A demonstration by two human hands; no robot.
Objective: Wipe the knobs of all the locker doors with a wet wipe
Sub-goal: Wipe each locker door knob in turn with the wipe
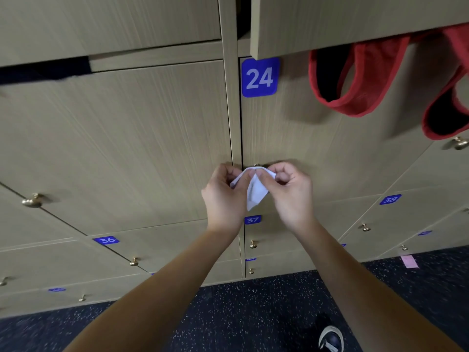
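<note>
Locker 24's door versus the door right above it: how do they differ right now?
Locker 24's door sits closed and flush, while the door above hangs open. The red bag dangles from behind the upper door and hangs in front of locker 24's door. Both hands pinch the wet wipe by 24's knob; the upper door is untouched. Both share the tan wood-grain finish.

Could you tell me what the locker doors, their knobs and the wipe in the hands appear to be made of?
Locker doors: probably wood-look laminate, matte beige with fine straight grain lines. Knobs: seemingly metal with a polished brass-coloured finish, since they glint. Wet wipe: thin white non-woven sheet or tissue, soft, as it folds and droops between the left hand and right hand.
</note>
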